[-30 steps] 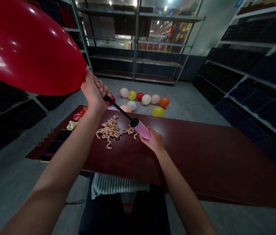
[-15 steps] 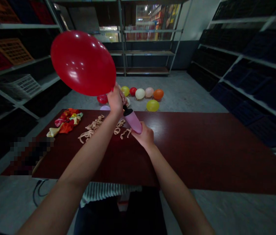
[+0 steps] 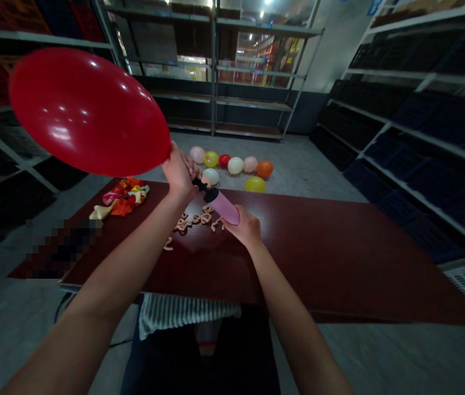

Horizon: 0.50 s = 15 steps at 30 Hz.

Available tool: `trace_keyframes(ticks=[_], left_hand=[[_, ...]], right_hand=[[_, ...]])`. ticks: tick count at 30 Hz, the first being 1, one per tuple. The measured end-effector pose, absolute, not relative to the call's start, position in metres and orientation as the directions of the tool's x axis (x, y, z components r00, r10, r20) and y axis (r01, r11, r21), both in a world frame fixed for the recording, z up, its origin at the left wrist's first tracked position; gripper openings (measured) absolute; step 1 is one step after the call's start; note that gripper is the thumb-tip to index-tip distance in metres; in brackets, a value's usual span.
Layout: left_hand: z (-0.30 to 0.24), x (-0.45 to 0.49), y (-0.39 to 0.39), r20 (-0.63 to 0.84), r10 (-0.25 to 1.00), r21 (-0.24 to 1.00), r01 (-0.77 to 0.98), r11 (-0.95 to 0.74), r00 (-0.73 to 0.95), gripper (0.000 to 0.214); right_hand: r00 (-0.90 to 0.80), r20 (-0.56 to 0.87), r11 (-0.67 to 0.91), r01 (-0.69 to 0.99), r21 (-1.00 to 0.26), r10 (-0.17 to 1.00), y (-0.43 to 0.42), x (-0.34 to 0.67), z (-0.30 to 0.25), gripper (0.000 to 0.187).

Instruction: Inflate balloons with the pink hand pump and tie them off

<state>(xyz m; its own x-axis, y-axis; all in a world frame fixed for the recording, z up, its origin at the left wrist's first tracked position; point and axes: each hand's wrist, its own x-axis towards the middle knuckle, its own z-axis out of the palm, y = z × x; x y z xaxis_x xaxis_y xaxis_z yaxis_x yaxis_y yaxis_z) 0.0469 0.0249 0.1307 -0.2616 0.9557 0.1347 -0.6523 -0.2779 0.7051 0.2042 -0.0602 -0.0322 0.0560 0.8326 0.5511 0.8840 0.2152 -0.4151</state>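
Observation:
A large inflated red balloon point(image 3: 88, 112) fills the upper left, its neck end inside my left hand point(image 3: 179, 171). My left fingers are closed round the neck, where the black nozzle end of a pink balloon pump point(image 3: 224, 206) goes in; the exact join is hidden. My right hand point(image 3: 245, 226) is wrapped round the lower end of the pump's pink barrel. Under my arms, tan twisted strips point(image 3: 183, 224) lie loose on the dark red table point(image 3: 323, 252). A heap of uninflated balloons point(image 3: 124, 200) rests at the table's left.
Several inflated balloons, among them an orange one point(image 3: 264, 168) and a yellow one point(image 3: 255, 185), lie on the floor beyond the table. Metal shelving point(image 3: 252, 104) stands at the back. Racks of dark crates point(image 3: 417, 142) line the right side.
The red balloon and my left hand have moved left, and the balloon looks bigger. More black shaft shows between my left hand and the pump's barrel. The view has shifted slightly.

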Motion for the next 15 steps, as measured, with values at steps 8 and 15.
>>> trace_keyframes(ticks=[8,15], left_hand=[[0.161,-0.018,0.007,0.159,0.936,0.662,-0.669,-0.337,-0.315,0.049],[0.193,-0.05,0.0,0.155,0.933,0.657,-0.671,-0.343,-0.325,0.051]], right_hand=[[-0.04,0.59,0.267,0.915,-0.303,0.807,-0.067,0.202,-0.033,0.042],[-0.064,0.619,0.311,0.902,-0.3,0.783,-0.067,0.199,-0.033,0.043]])
